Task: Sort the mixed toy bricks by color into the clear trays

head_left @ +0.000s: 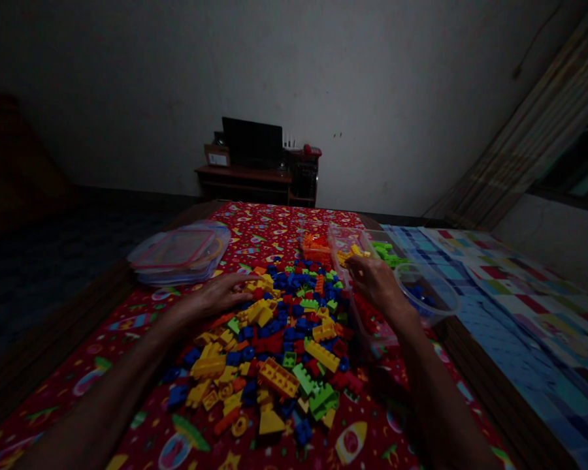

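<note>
A mixed heap of toy building bricks (284, 333) in yellow, blue, red, green and orange spreads over the red patterned cloth. My left hand (218, 294) lies at the heap's left side, fingers stretched and apart, touching yellow bricks (259, 313). Over the clear containers on the right is my right hand (377, 281), its fingers curled downward beside yellow bricks (353, 252) in one container. Whatever is in those fingertips, if anything, is hidden. Below that hand, a clear container holds red bricks (365, 316).
Orange bricks (316, 245), green bricks (387, 253) and blue bricks (420, 295) sit in separate clear containers. Stacked clear lids (181, 254) lie at the left. Beyond the table stands a desk with a monitor (253, 142). A quilted bed (514, 300) adjoins on the right.
</note>
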Available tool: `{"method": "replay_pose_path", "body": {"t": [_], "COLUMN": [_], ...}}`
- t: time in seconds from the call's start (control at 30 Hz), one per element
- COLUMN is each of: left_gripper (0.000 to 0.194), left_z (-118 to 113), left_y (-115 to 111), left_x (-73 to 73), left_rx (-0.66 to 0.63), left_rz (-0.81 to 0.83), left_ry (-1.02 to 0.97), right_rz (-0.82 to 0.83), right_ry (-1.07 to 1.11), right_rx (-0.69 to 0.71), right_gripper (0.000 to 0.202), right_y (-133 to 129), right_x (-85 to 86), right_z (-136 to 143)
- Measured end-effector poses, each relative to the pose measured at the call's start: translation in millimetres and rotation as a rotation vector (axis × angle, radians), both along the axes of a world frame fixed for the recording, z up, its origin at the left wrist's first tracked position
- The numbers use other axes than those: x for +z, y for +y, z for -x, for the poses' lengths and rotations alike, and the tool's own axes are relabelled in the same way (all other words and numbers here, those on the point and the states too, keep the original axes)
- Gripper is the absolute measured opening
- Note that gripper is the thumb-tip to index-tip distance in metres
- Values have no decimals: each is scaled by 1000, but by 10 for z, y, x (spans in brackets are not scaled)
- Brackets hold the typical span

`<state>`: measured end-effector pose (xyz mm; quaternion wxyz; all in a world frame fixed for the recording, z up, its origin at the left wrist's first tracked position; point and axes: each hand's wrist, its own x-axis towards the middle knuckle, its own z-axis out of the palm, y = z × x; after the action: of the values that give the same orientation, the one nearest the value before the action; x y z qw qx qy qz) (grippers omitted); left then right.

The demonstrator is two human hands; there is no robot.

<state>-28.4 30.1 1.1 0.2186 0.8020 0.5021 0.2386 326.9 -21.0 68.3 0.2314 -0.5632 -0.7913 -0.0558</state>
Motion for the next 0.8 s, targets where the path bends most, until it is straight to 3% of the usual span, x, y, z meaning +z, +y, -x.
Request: {"method": "replay_pose_path", "body": {"t": [0.1,0.23,0.47,0.53,0.63,0.7,0.8], "left_gripper": [47,36,53,52,51,51,50], "left_z": [-118,-355,-732,-719,-559,-401,-213], "left_y": [-1,-65,-459,-477,-366,-252,-140], "left_x": [-12,25,247,316,378,371,313], "left_rx": [-76,-83,-263,-269,-145,-59,-46], "left_rz": [2,10,-28,-64,-96,-89,-26], "left_ry": [-51,-70,-20,-30,-11,47,191], "right_rz": [5,66,99,101,51,4,13], "right_ry": [-21,-49,-46,-12,66,117,116], "right_rx": [86,168,267,285,339,428,574], "right_gripper": [19,18,13,14,16,25,35], "right_y": [-51,-82,-103,-86,-34,-11,-37], "right_x": [-69,-174,-320,-346,-419,-485,-575], "right_z": [167,341,504,504,518,564,656]}}
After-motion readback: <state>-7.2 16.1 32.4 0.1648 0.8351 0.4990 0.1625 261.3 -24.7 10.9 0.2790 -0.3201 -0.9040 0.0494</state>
